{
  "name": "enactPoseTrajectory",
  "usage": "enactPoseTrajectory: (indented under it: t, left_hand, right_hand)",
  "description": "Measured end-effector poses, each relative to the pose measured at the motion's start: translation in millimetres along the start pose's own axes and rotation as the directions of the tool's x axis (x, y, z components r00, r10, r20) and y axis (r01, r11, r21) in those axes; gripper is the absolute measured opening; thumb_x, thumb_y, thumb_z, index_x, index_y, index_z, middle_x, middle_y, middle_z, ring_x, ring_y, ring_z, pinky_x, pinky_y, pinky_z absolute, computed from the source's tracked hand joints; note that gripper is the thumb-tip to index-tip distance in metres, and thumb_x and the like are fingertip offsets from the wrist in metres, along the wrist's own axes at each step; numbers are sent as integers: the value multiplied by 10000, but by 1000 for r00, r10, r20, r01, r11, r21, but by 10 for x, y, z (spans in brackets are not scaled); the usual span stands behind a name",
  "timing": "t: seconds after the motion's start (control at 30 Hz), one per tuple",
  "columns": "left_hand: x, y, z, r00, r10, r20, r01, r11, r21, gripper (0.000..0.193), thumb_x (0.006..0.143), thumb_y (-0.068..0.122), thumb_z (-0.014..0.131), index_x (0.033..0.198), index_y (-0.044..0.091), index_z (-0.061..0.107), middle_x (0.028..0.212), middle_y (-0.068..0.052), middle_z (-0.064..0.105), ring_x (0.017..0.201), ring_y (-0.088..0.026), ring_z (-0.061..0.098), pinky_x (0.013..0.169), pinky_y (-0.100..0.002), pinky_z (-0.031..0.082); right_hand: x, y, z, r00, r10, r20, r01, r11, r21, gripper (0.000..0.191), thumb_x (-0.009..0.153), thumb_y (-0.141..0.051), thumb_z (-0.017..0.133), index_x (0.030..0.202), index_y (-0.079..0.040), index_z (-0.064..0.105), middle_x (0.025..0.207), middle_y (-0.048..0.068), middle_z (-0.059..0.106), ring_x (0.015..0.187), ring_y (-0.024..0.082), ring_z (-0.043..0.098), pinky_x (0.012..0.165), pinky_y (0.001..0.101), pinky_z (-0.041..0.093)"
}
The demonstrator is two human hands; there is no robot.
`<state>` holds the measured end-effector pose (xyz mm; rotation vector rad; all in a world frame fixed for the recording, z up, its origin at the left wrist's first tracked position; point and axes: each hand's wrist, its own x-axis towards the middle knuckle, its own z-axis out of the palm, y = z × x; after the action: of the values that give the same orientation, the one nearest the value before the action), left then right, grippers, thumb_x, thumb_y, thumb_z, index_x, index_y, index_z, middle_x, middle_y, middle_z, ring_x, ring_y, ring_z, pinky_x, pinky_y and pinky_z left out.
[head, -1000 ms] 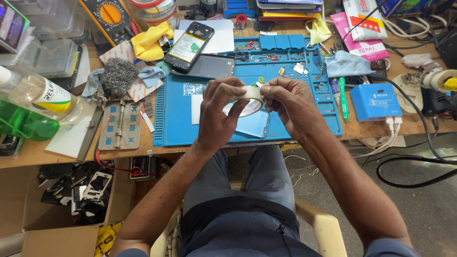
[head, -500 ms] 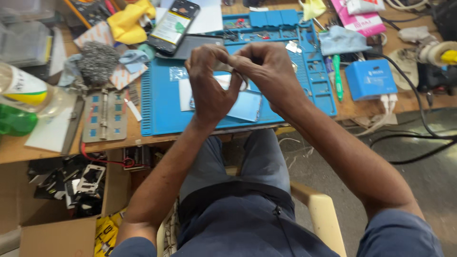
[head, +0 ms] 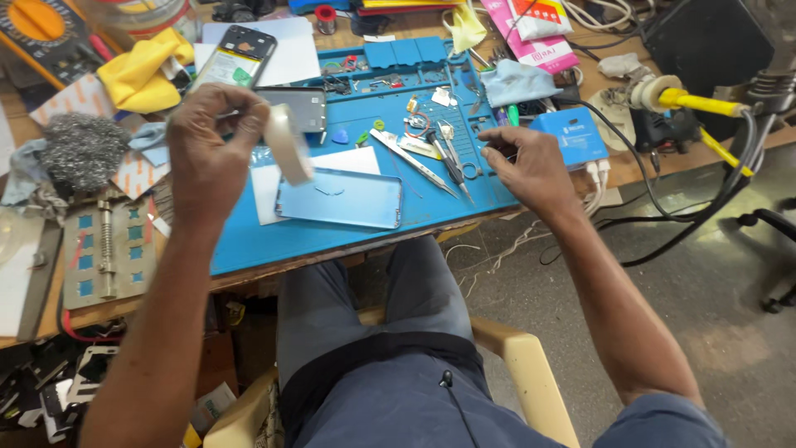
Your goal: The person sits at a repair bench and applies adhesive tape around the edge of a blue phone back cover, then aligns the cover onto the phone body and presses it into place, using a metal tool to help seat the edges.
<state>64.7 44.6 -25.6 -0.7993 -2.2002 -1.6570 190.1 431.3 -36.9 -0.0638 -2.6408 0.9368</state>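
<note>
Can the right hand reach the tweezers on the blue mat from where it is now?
Probably yes. The right hand hovers over the right edge of the blue mat, and the tweezers lie just beside it with nothing on top of them. The left hand holds a tape roll away from that path.

A pale, off-white roll of tape (head: pixel 287 143) is pinched edge-on and tilted, raised above the blue silicone work mat (head: pixel 249 241). Just below it, a light-blue rectangular phone back panel (head: pixel 340 199) lies flat on the mat.
</note>
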Motion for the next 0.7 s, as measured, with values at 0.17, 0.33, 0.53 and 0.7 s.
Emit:
enactPoseTrajectory:
  t: [0.17,0.33,0.53,0.7]
  left_hand:
    - [71,-8,-63,979,204,20,-203,957,206,43,1038,-8,753,1023,-35,724,1050,-98,726,940,-181,733,847,-300,593]
    - [94,-207,-6,972,236,7,-230,941,247,91,1073,53,733,1042,-30,715,973,-128,724,877,-206,714,786,-334,551]
    - [239,-283,-72,996,93,-7,-92,991,96,166,1007,133,677,978,-22,730,883,-91,745,819,-130,688,727,-309,545]
    - [245,-142,-167,999,-20,37,19,999,35,190,986,183,687,1000,0,734,827,-62,755,787,-81,709,711,-288,597]
  right_hand:
    - [-146,166,25,999,-42,14,44,995,-91,257,911,-90,722,1159,-40,763,1059,157,775,910,236,762,804,340,591]
    - [-109,128,262,968,-188,166,233,920,-314,258,862,-112,760,1104,-22,754,1034,213,709,948,421,674,824,485,536]
    - [128,5,416,927,-297,230,360,876,-320,570,777,-80,700,1333,-60,580,1175,222,647,1105,421,637,926,495,502]
    - [372,-81,425,930,105,352,56,907,-417,698,685,-134,834,1344,-120,605,1117,184,689,1070,355,669,918,468,529]
